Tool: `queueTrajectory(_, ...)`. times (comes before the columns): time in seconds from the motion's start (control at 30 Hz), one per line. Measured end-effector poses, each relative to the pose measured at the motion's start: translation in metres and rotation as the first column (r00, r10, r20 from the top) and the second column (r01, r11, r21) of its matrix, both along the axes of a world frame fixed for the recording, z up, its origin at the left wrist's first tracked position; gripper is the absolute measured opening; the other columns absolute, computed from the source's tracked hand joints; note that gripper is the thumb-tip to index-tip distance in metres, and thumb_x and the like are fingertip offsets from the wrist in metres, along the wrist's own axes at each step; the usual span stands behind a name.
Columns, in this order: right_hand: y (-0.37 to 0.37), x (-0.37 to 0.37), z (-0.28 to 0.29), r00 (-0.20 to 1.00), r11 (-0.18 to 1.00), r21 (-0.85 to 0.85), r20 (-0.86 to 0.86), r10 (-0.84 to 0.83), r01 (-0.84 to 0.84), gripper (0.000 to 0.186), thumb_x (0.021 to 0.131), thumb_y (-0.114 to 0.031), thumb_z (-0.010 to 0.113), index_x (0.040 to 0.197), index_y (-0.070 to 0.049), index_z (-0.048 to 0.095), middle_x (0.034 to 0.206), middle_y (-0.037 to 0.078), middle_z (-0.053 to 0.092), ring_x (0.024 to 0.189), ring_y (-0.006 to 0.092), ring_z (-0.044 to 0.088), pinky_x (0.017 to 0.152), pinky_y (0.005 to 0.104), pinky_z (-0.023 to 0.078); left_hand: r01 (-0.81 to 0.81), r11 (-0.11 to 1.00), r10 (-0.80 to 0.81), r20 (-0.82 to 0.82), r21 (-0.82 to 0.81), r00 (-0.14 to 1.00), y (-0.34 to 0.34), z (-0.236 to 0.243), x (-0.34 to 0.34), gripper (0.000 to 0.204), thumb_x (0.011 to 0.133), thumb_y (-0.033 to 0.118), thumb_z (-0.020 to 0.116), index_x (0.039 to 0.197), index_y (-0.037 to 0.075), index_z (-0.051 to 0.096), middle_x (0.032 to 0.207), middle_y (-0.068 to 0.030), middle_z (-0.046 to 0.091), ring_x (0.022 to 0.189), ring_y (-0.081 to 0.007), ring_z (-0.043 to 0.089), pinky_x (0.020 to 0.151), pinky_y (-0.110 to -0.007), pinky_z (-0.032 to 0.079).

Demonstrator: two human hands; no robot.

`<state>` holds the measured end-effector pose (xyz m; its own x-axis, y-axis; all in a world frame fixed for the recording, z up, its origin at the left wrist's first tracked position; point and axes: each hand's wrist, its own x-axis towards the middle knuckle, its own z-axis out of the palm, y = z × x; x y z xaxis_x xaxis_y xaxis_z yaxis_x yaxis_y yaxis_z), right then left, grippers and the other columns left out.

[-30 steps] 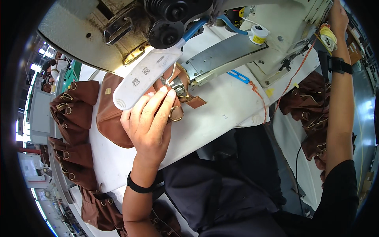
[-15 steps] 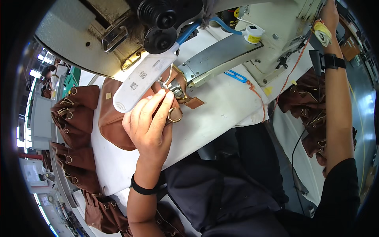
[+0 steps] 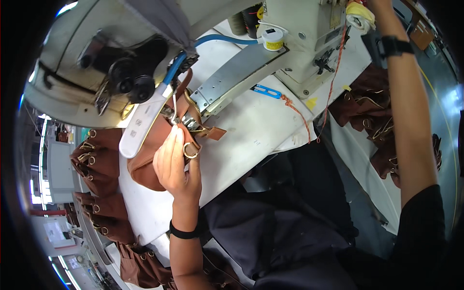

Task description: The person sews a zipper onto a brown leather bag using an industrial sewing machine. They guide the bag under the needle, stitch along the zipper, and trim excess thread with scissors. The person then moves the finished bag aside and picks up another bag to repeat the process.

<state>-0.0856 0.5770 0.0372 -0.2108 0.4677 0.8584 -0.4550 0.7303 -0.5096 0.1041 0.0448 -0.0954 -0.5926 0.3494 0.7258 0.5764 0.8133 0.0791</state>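
My left hand point(image 3: 175, 162) is closed on the edge of a brown leather bag point(image 3: 145, 166), its fingers stretched together and the thumb tucked under. The fingertips lie right beside the presser foot point(image 3: 175, 117) of a sewing machine point(image 3: 63, 96). Close to the thumb, a brass D-ring point(image 3: 191, 150) hangs from a leather tab on the bag. A zipper point(image 3: 195, 108) with a leather end tab point(image 3: 216, 133) runs over the machine's narrow arm point(image 3: 232, 79). My right hand point(image 3: 381, 6) is raised at the far right of the machine, its fingers cut off by the upper edge.
Several brown bags point(image 3: 99, 162) stand along the left of the white table point(image 3: 227, 166), and more point(image 3: 367, 104) lie at the right. A blue plastic piece point(image 3: 267, 91) with orange cord lies behind the arm. A small white pot point(image 3: 273, 39) sits on the machine bed.
The whole view has shifted, so machine and bag appear further left and slightly lower. My left hand keeps its hold beside the presser foot; my right hand stays raised at the machine's far right.
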Motion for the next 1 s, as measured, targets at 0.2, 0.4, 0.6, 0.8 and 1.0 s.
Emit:
queueTrajectory(0.2, 0.003, 0.021, -0.01, 0.986, 0.987, -0.099, 0.099, 0.135, -0.125, 0.045, 0.106, -0.035, 0.054, 0.119, 0.007, 0.067, 0.108, 0.011, 0.072, 0.099, 0.019, 0.064, 0.09, 0.0328, 0.049, 0.018, 1.0, -0.019, 0.031, 0.02, 0.999, -0.004, 0.006, 0.001, 0.046, 0.083, 0.004, 0.078, 0.128, -0.003, 0.067, 0.13, -0.018, 0.069, 0.117, -0.0331, 0.067, 0.101, -0.04, 0.047)
queueTrajectory(0.4, -0.122, 0.157, -0.052, 0.996, 0.994, 0.058, 0.008, 0.092, -0.092, 0.025, 0.105, -0.017, 0.057, 0.111, 0.0, 0.074, 0.1, 0.007, 0.072, 0.092, 0.0137, 0.064, 0.091, 0.028, 0.049, 0.006, 1.0, -0.004, 0.07, -0.031, 0.998, -0.001, 0.017, 0.007, 0.047, 0.082, 0.006, 0.077, 0.128, 0.005, 0.069, 0.135, -0.0125, 0.067, 0.121, -0.0296, 0.064, 0.103, -0.039, 0.043)
queueTrajectory(0.6, -0.304, 0.162, -0.105, 0.795, 0.779, 0.189, 0.262, 0.547, -0.598, 0.008, 0.088, -0.014, 0.074, 0.089, -0.006, 0.071, 0.081, 0.003, 0.067, 0.085, 0.0229, 0.06, 0.081, 0.0368, 0.044, 0.065, 0.991, -0.065, 0.006, -0.116, 0.998, -0.008, 0.023, -0.001, 0.047, 0.079, 0.004, 0.078, 0.125, 0.008, 0.072, 0.129, -0.0092, 0.069, 0.114, -0.0269, 0.065, 0.099, -0.039, 0.044)
queueTrajectory(0.8, -0.358, 0.13, -0.109, 0.757, 0.8, 0.002, 0.325, 0.567, -0.6, 0.019, 0.088, -0.026, 0.075, 0.082, -0.009, 0.068, 0.078, 0.0, 0.065, 0.084, 0.0225, 0.059, 0.087, 0.0378, 0.039, 0.089, 0.993, -0.086, 0.041, -0.078, 0.995, -0.009, 0.023, -0.002, 0.044, 0.08, 0.005, 0.079, 0.123, 0.003, 0.071, 0.124, -0.0125, 0.072, 0.113, -0.0291, 0.067, 0.099, -0.039, 0.047)
queueTrajectory(1.0, -0.371, 0.127, -0.127, 0.866, 0.885, 0.093, 0.274, 0.419, -0.457, 0.022, 0.079, -0.02, 0.08, 0.087, -0.008, 0.064, 0.089, 0.007, 0.06, 0.093, 0.0286, 0.055, 0.087, 0.0412, 0.041, 0.083, 0.997, -0.082, 0.106, -0.004, 0.991, -0.018, 0.022, 0.0, 0.041, 0.08, 0.005, 0.079, 0.12, 0.004, 0.072, 0.121, -0.0121, 0.073, 0.113, -0.0304, 0.068, 0.1, -0.041, 0.048)
